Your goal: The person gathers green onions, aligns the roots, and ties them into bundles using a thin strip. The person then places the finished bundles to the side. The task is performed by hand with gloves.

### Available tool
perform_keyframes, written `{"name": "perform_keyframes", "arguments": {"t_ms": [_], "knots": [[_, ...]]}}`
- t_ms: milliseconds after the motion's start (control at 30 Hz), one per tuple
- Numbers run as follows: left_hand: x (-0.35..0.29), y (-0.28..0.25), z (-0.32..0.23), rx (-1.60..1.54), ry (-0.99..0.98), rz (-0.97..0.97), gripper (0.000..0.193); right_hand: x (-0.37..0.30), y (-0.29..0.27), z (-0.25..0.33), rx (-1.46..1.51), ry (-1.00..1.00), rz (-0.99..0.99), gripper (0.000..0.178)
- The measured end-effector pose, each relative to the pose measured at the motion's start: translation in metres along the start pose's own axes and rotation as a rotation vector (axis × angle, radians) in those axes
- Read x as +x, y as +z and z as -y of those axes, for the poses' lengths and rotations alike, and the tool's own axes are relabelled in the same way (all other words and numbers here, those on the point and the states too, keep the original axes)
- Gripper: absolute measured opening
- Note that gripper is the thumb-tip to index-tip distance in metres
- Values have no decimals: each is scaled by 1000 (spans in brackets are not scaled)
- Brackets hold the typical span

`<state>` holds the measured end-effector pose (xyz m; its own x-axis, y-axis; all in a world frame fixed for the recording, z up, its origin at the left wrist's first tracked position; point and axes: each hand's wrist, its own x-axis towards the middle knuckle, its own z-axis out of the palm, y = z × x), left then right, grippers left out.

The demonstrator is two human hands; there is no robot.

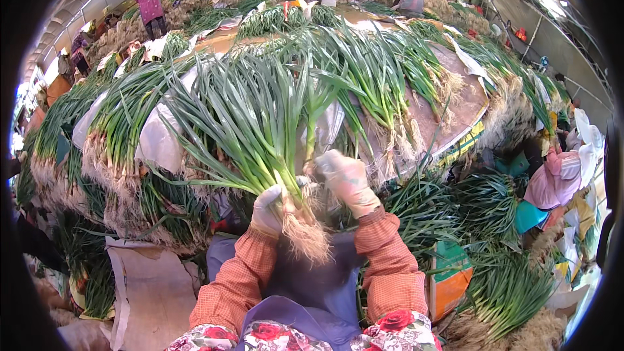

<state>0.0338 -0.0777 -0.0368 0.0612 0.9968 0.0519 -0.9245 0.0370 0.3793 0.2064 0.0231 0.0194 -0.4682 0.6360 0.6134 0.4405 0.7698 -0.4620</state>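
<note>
My left hand [266,211], in a pale glove, is wrapped round the lower stems of a bunch of scallions [278,168]. Their green leaves fan up and away from me, and the tangled roots [305,237] hang below the fist. Close by on the right, my gloved right hand [348,182] is closed with its fingertips at the lower end of a single scallion stalk [311,138]. That hand is slightly blurred, and its grip is partly hidden. Past both hands, more scallions [380,94] lie on the heap with their roots toward me.
Bunched scallions [123,123] cover the mound to the left. A reddish-brown sheet [448,114] lies under those on the right. Cardboard [153,292] stands at lower left, and loose scallions [510,292] lie at lower right. A person in pink [552,175] sits at right; others are farther back.
</note>
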Motion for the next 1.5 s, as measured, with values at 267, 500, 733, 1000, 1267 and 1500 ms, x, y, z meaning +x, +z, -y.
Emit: {"name": "perform_keyframes", "arguments": {"t_ms": [267,500,733,1000,1267,1500], "knots": [[4,-18,-1,-25,-74,134,60,20,-3,-5,705,146,78,39],[-4,-16,-11,-35,-54,16,50,0,7,0,395,-156,537,12],[-4,7,-3,-86,-16,186,59,26,-12,-29,1075,425,88,52],[-17,11,-11,-70,-38,120,60,24,63,-29,1913,423,261,42],[-16,0,-5,-90,-17,125,59,25,79,-62,98,249,-107,8],[-14,6,-6,-54,-50,128,58,-2,33,-11,1468,735,131,26]]}}
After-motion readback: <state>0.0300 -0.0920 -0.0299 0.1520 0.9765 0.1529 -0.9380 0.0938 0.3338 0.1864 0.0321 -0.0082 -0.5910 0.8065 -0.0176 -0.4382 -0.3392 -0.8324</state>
